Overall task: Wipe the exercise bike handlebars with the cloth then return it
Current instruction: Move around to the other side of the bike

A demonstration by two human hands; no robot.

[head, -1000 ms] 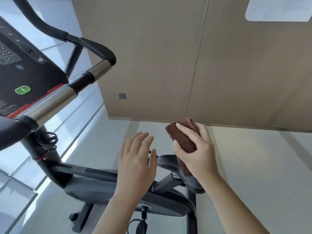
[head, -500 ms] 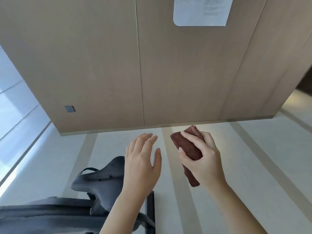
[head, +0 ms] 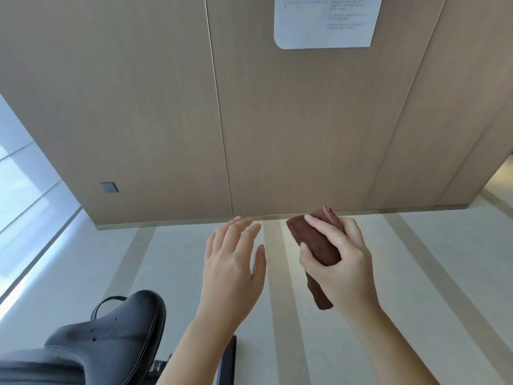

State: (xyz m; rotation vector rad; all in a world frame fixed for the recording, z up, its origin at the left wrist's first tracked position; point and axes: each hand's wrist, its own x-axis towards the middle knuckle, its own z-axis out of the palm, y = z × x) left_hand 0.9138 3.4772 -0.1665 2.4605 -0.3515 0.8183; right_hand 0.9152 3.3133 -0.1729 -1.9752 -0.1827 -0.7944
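Observation:
A folded brown cloth (head: 313, 240) is gripped by my right hand (head: 338, 262), fingers curled round its middle, with one end hanging down below the palm. My left hand (head: 233, 262) hovers beside it to the left, fingers straight and spread, holding nothing. Only the exercise bike's black saddle (head: 116, 332) shows, at the lower left. The handlebars are out of view.
A wood-panelled wall (head: 166, 107) fills the upper half, with a white paper sheet (head: 324, 20) stuck on it and a small grey plate (head: 109, 187) low on the left. Pale striped floor (head: 416, 273) lies below. A window (head: 22, 184) runs along the left.
The view has swung right, away from the bike: console and handlebars have left the picture and only the saddle remains. Both hands keep the same pose, the cloth still held.

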